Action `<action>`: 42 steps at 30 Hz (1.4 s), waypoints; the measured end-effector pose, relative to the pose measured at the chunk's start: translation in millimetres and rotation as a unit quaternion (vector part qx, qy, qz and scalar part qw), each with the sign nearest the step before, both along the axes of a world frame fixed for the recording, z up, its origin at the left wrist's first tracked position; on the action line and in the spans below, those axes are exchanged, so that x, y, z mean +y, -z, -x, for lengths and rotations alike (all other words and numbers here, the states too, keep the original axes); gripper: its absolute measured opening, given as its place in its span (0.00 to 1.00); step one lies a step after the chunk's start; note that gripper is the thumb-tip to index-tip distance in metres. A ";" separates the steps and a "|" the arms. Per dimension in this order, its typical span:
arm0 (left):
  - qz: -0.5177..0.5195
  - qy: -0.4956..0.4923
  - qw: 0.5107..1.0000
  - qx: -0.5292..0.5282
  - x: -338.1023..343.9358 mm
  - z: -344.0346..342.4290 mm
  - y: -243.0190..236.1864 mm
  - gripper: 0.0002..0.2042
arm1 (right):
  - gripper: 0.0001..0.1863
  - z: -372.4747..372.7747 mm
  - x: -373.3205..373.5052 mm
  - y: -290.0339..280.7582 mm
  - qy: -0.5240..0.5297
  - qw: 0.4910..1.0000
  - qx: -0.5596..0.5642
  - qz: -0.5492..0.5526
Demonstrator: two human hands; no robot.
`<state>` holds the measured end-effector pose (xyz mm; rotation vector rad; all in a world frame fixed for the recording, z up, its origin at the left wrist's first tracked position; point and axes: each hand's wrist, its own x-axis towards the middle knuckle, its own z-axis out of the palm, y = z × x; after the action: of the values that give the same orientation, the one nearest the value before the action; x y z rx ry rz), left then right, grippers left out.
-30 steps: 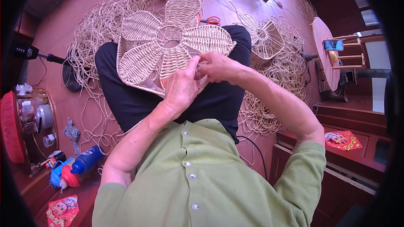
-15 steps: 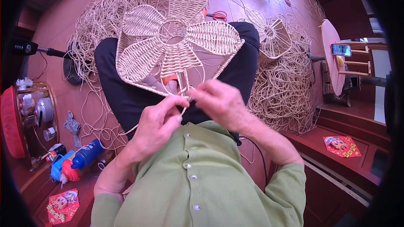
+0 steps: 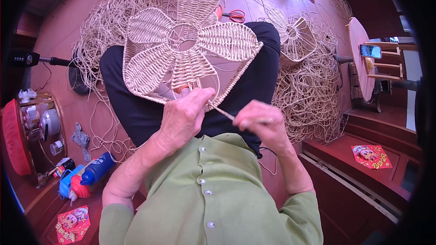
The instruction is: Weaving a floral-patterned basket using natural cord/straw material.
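A woven cord basket (image 3: 193,41) with a flower of several petals rests across my lap. The lower petal (image 3: 192,69) is woven only partway, and bare frame strands show at its near end. My left hand (image 3: 185,113) is closed on the basket's near rim, at the foot of that petal; its fingertips are partly hidden. From there a length of cord (image 3: 223,112) runs taut to my right hand (image 3: 262,120), which is closed around it, off to the right above my lap.
Heaps of loose cord (image 3: 309,95) lie on the floor to the right and the far left (image 3: 118,18). A second woven piece (image 3: 290,34) and red-handled scissors (image 3: 236,16) lie beyond my knees. At left are a blue bottle (image 3: 97,169) and a rack (image 3: 43,122); at right, a round stool (image 3: 359,59) with a phone.
My right hand has moved right, away from the rim, drawing the cord out taut. My left hand has shifted slightly right onto the rim, and the basket has tilted a little.
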<state>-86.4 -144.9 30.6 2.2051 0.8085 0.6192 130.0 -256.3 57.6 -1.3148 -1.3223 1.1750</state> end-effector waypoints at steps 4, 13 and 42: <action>-0.055 0.050 0.995 0.069 13.5 -8.5 3.9 0.11 | 0.07 11.4 -5.3 -6.5 -0.138 0.983 -0.122 -0.006; -0.187 -0.065 0.977 0.076 29.3 -21.3 25.2 0.06 | 0.10 2.3 41.0 5.8 0.033 0.972 -0.203 -0.115; 0.332 0.006 0.942 0.046 34.0 -41.4 -3.7 0.38 | 0.10 -6.6 104.8 -0.7 -0.144 0.866 -0.477 -0.043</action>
<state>-45.0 -110.9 34.3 1.6210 0.8923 0.1860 136.6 -151.5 58.4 -1.7564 -2.3077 0.5953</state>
